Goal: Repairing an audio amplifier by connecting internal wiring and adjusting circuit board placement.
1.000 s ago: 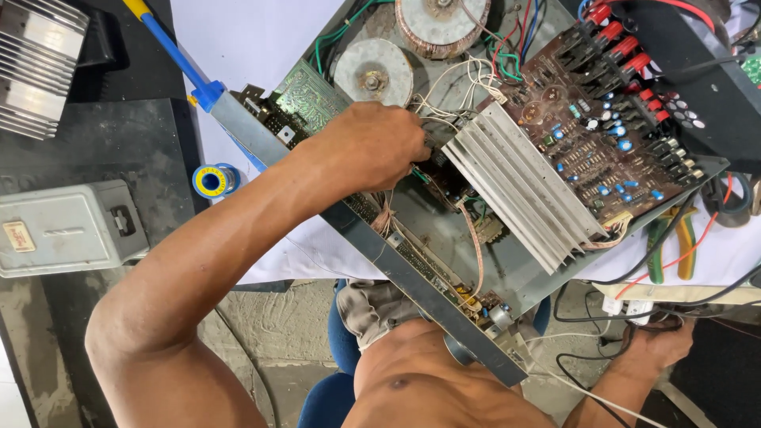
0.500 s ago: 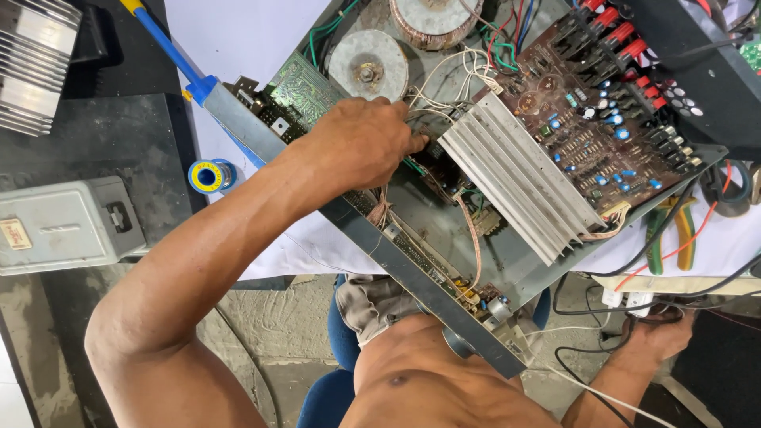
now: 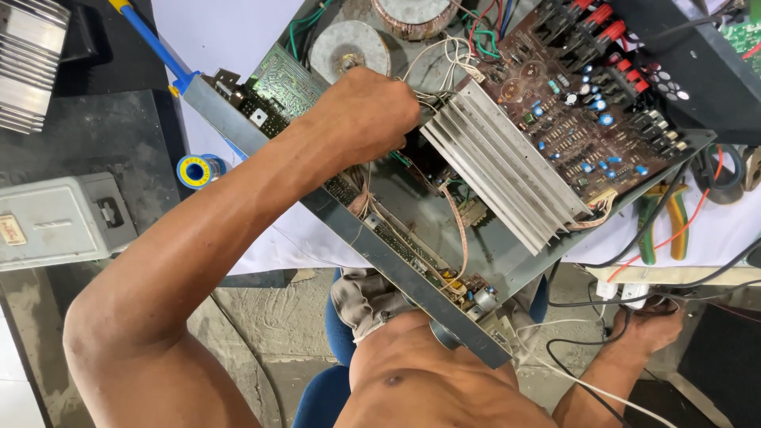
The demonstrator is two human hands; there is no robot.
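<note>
An opened metal amplifier chassis lies tilted across the white-covered bench, with a ribbed aluminium heat sink and a brown circuit board inside. My left hand reaches into the chassis just left of the heat sink. Its fingers are curled down among white wires, and what they grip is hidden. My right hand is low at the right. It rests on black cables beside a white power strip; its fingertips are hidden.
Two round transformers sit at the chassis's far end. A blue-handled tool, a solder spool, a grey box and a loose heat sink lie at left. Green-handled pliers and a tape roll lie at right.
My left hand stays curled in the same spot beside the heat sink. My right hand has not moved. Only the view has drifted slightly.
</note>
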